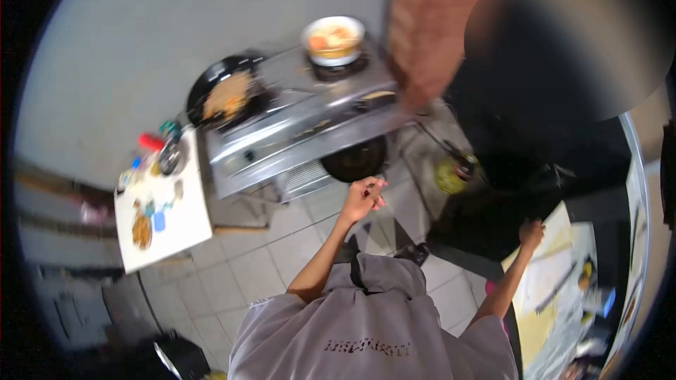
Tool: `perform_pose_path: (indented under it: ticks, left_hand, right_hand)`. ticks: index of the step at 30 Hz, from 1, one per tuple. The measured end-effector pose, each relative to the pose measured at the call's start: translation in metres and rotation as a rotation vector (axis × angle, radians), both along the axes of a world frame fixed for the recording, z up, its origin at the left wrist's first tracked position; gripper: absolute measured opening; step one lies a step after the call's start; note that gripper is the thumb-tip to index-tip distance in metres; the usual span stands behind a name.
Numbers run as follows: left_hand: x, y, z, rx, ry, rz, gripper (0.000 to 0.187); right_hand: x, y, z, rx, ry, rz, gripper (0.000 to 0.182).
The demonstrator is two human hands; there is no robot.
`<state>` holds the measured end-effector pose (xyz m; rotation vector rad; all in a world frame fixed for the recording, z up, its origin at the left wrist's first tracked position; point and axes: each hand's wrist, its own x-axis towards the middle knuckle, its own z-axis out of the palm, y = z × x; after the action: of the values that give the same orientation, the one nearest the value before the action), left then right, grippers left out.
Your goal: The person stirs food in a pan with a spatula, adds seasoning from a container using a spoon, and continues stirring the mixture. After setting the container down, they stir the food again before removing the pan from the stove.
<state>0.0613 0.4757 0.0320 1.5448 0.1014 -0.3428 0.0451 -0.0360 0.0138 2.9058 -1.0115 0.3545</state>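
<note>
Left hand (362, 197) loosely curled, holding nothing clear — stove (303, 123) just beyond; right hand (531, 233) touches table (546, 274).

Dark lettering runs across the grey shirt (366, 347), too blurred and inverted to read.

A kitchen: gas stove (310, 109) with wok (227, 95) (tiled floor (239, 267)).

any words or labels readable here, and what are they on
Dark lettering across the chest of the person's grey t-shirt: upside down in this view and too blurred to read.
Small bottles and jars on the white side table: any labels too small to read.
Steel two-burner gas stove: no readable marking.
</note>
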Motion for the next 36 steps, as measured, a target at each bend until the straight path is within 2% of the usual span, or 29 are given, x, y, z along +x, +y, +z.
perform_pose_path:
  ticks: [1,2,3,4,5,6,7,8,10,12,13,15,16,18,20,22,24,26,28,30,35,36]
  left_hand:
    - [-0.013,0.029,0.006,-0.034,-0.047,0.102,0.031]
    - [-0.022,0.056,0.012,-0.073,-0.105,0.201,0.032]
    - [-0.03,0.085,0.015,-0.017,-0.102,0.228,0.031]
    - [-0.042,0.114,0.018,-0.011,-0.105,0.281,0.031]
    - [-0.051,0.141,0.019,0.033,-0.115,0.365,0.03]
    - [-0.062,0.169,0.017,0.076,-0.119,0.446,0.03]
    - [-0.071,0.195,0.009,0.084,-0.139,0.486,0.031]
    - [-0.079,0.218,0.011,0.088,-0.144,0.528,0.031]
    - [-0.093,0.255,0.021,0.074,-0.121,0.717,0.031]
    - [-0.102,0.284,0.029,0.037,-0.111,0.851,0.031]
    - [-0.106,0.298,0.037,0.045,-0.144,0.922,0.028]
    - [-0.107,0.326,0.039,0.088,-0.191,1.025,0.029]
    - [-0.104,0.34,0.048,0.093,-0.187,1.041,0.029]
    - [-0.092,0.365,0.063,0.177,-0.191,1.095,0.03]
    - [-0.074,0.396,0.064,0.177,-0.208,1.104,0.029]
    - [-0.05,0.42,0.074,0.206,-0.19,1.151,0.03]
    - [-0.023,0.448,0.073,0.229,-0.231,1.137,0.031]
    - [-0.002,0.468,0.065,0.28,-0.279,1.083,0.041]
    - [0.02,0.484,0.062,0.362,-0.28,1.081,0.031]
    - [0.037,0.491,0.07,0.455,-0.297,1.095,0.032]
    - [0.059,0.505,0.061,0.481,-0.247,1.16,0.031]
    - [0.06,0.506,0.058,0.479,-0.287,1.159,0.031]
  right_hand:
    - [0.031,0.059,0.018,0.163,0.073,0.288,0.032]
    - [0.067,0.128,0.031,0.313,0.086,0.359,0.032]
    - [0.098,0.181,0.027,0.401,0.07,0.701,0.033]
    - [0.112,0.247,0.036,0.504,0.092,0.803,0.034]
    - [0.133,0.301,0.013,0.49,-0.02,0.975,0.035]
    - [0.139,0.368,0.039,0.579,-0.03,1.16,0.034]
    - [0.139,0.423,0.066,0.606,0.013,1.28,0.034]
    - [0.144,0.47,0.088,0.675,0.172,1.339,0.041]
    - [0.16,0.541,0.088,0.688,0.066,1.492,0.04]
    - [0.195,0.595,0.068,0.505,-0.085,1.555,0.04]
    - [0.211,0.613,0.056,0.51,-0.071,1.585,0.04]
    - [0.245,0.639,0.031,0.344,-0.189,1.44,0.045]
    - [0.255,0.65,0.025,0.35,-0.183,1.455,0.045]
    - [0.274,0.659,0.012,0.169,0.037,1.345,0.041]
    - [0.292,0.661,-0.007,0.136,-0.027,1.371,0.039]
    - [0.3,0.656,-0.008,0.088,0.076,1.421,0.034]
    - [0.295,0.654,0.012,0.167,0.077,1.415,0.03]
    - [0.292,0.653,0.041,0.234,0.087,1.391,0.026]
    - [0.292,0.65,0.062,0.254,0.011,1.434,0.017]
    - [0.292,0.652,0.078,0.314,0.009,1.426,0.017]
    - [0.293,0.659,0.091,0.448,0.035,1.394,0.018]
    - [0.293,0.661,0.089,0.548,0.014,1.395,0.018]
